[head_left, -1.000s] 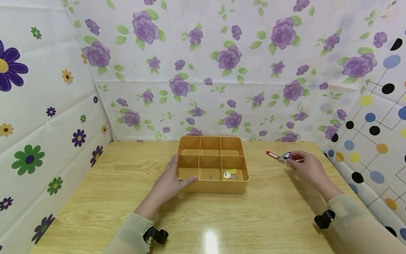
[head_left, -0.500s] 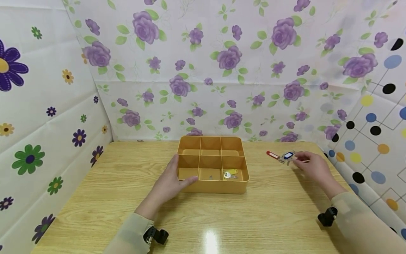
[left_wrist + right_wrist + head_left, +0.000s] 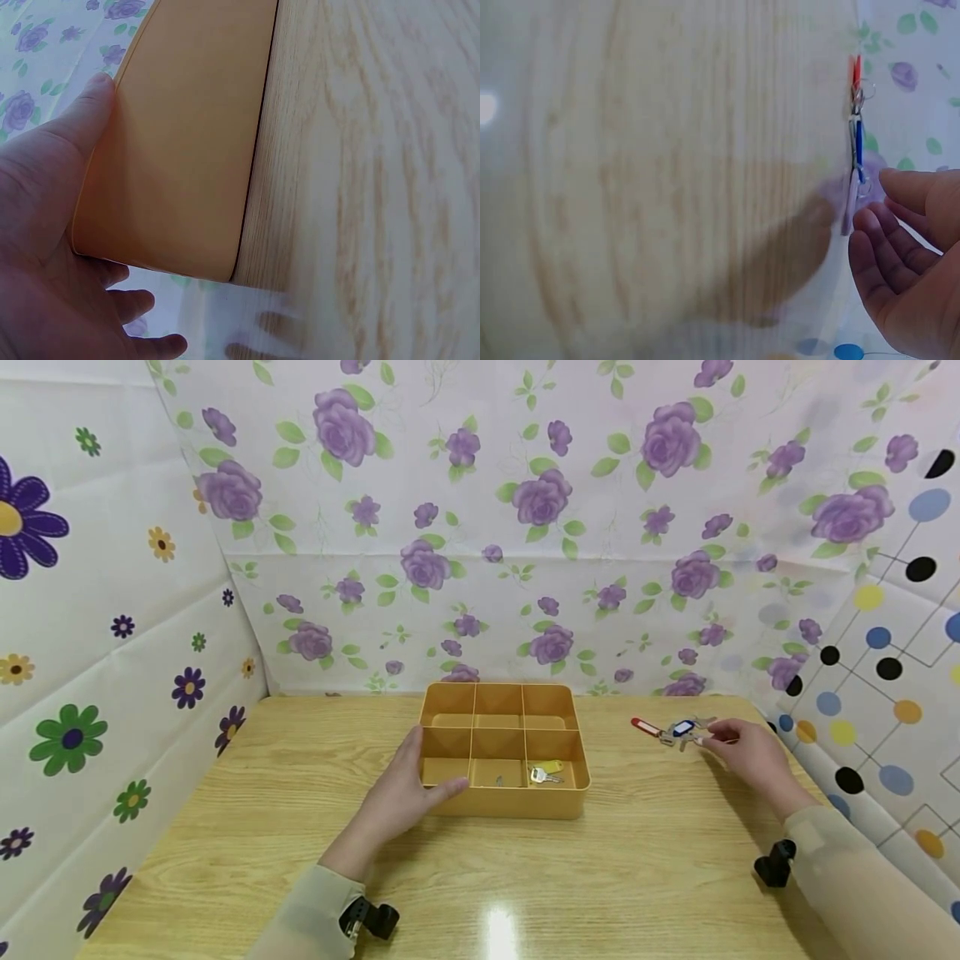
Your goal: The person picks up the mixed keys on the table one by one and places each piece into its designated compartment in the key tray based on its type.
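Observation:
An orange-yellow box with several compartments (image 3: 517,802) stands on the wooden table. My left hand (image 3: 397,789) rests at its near left corner, thumb along the front rim and fingers along the left side. A silver key (image 3: 546,775) with a yellow tag (image 3: 551,767) lies in the front right compartment. To the right lie keys with a red tag (image 3: 645,726) and a blue tag (image 3: 683,727). Beside the blue-tagged keys is my right hand (image 3: 750,756), its fingertips right at their near end. In the right wrist view a gap separates the thumb (image 3: 911,187) from the fingers (image 3: 864,259).
A small greyish bit (image 3: 499,780) shows in the front middle compartment. Flowered sheeting (image 3: 480,527) rises behind the table (image 3: 645,860), with more sheeting at left and a dotted sheet (image 3: 892,635) at right. Both wrists wear black cameras.
My right hand has drawn back rightward from the blue tag, letting go of it; the tag and its keys lie by the red-tagged ones. The left hand has stayed at the box.

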The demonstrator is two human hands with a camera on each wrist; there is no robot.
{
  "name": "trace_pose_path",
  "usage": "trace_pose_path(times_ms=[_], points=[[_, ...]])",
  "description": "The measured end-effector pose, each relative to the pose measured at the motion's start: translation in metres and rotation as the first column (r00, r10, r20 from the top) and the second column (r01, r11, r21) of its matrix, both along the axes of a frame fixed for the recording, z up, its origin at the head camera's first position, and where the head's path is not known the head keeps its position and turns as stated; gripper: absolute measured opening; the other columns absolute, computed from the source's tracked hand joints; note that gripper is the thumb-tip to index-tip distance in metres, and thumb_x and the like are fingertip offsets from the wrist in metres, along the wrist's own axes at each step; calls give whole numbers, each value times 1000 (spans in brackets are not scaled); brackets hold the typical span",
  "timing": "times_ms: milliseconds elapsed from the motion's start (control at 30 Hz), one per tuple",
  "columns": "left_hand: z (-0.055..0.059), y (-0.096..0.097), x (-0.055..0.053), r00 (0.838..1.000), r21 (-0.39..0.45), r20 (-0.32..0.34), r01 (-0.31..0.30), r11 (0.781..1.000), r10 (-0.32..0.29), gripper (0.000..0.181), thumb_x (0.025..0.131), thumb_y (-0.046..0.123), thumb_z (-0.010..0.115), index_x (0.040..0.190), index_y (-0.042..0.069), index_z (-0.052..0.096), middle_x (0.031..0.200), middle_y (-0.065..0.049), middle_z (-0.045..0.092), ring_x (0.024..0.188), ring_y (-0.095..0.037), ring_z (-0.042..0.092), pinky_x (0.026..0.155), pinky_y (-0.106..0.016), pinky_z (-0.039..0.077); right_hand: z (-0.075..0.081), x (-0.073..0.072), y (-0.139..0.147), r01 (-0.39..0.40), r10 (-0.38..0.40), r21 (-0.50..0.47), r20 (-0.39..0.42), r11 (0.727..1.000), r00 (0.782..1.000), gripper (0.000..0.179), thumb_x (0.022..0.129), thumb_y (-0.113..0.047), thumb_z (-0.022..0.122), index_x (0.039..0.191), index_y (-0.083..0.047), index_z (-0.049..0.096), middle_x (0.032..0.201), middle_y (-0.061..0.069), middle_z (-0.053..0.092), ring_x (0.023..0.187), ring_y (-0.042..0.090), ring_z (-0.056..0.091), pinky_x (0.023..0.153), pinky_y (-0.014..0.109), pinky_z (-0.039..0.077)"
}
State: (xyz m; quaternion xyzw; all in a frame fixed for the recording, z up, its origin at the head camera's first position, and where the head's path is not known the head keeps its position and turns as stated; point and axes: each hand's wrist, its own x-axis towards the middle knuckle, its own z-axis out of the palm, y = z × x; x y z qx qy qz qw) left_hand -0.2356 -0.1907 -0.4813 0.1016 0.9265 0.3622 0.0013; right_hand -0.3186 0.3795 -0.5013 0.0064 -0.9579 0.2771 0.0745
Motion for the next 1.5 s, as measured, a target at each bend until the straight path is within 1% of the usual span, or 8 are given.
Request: trace_pose_path(times_ms=[67, 167, 467, 600, 767, 1000, 1167, 1500], points=[[0, 0, 0, 1000, -1, 1, 1, 1000, -1, 132, 95, 74, 74, 176, 1, -1, 183, -19, 2, 166, -45, 17, 130, -62, 23, -1, 0, 2, 4, -4, -2, 3, 1000, 1000, 45, 109, -29, 73, 135, 8, 69, 119, 29, 73, 90, 34, 71, 69, 37, 56], [1, 0, 1, 1000, 5, 4, 2, 1000, -2, 134, 94, 78, 72, 176, 1, -1, 183, -19, 2, 166, -45, 17, 130, -62, 23, -3, 0, 4, 2, -2, -2, 4, 1000, 1000, 46, 109, -28, 72, 136, 9, 69, 119, 29, 73, 93, 35, 70, 70, 37, 55], [1, 0, 1, 1000, 9, 5, 3, 1000, -3, 129, 97, 69, 76, 176, 1, -2, 183, -20, 2, 165, -46, 18, 130, -64, 25, -5, -2, 9, -8, 8, -5, 37, 1000, 999, 52, 110, -32, 71, 139, 11, 67, 124, 30, 71, 110, 48, 68, 85, 55, 59], [1, 0, 1, 1000, 9, 2, 1, 1000, -1, 131, 96, 71, 75, 176, 1, -1, 183, -21, 3, 165, -47, 19, 129, -64, 25, -5, -4, 12, -6, 7, -4, 56, 1000, 998, 52, 109, -29, 72, 139, 13, 65, 126, 32, 70, 113, 51, 66, 91, 62, 56], [1, 0, 1, 1000, 13, -1, 0, 1000, 0, 129, 97, 67, 77, 176, 0, 0, 183, -21, 3, 165, -47, 19, 129, -65, 26, -6, -5, 14, -2, 0, 20, 64, 1000, 998, 48, 109, -23, 72, 138, 15, 66, 125, 33, 71, 113, 52, 65, 94, 65, 54], [2, 0, 1, 1000, 6, 6, -2, 1000, 2, 135, 93, 79, 72, 176, 2, -2, 184, -19, 1, 166, -45, 17, 130, -63, 23, -7, -6, 15, -4, 1, 48, 54, 999, 999, 41, 108, -17, 72, 131, 16, 68, 118, 33, 72, 106, 51, 67, 90, 64, 54], [2, 0, 1, 1000, 7, 7, -2, 1000, 2, 135, 93, 78, 72, 176, 2, -2, 184, -19, 1, 166, -45, 16, 130, -63, 23, -7, -6, 15, -2, -1, 53, 52, 999, 999, 36, 108, -16, 71, 126, 15, 70, 112, 30, 73, 99, 46, 68, 86, 60, 54], [3, 0, 2, 1000, 14, 11, -8, 1000, 8, 136, 92, 80, 72, 176, 2, -1, 184, -18, 2, 166, -44, 16, 130, -63, 23, -4, -7, 17, -10, 7, 38, 70, 999, 998, 33, 106, -14, 72, 122, 15, 70, 108, 28, 73, 95, 41, 68, 82, 54, 55]])
